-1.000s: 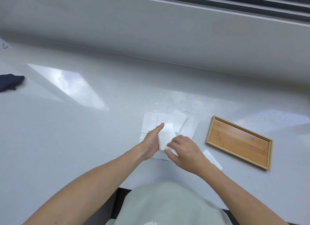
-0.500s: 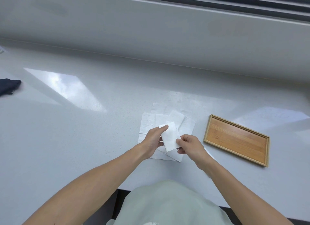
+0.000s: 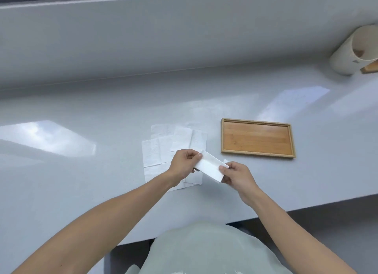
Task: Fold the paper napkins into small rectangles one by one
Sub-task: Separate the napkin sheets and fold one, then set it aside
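Note:
A folded white napkin, a narrow rectangle, is held in the air between both hands, just above the counter. My left hand pinches its upper left end. My right hand pinches its lower right end. Beneath and behind the hands, several unfolded white napkins lie overlapping on the white counter.
A shallow bamboo tray lies on the counter just right of the napkins. A cream cylindrical container stands at the far right with a wooden piece beside it. The counter's front edge runs near my body; a raised ledge runs along the back.
The napkin has been lifted and turned so it stretches between both hands as a longer strip. The view has swung to the right; the dark cloth at the left has left the frame.

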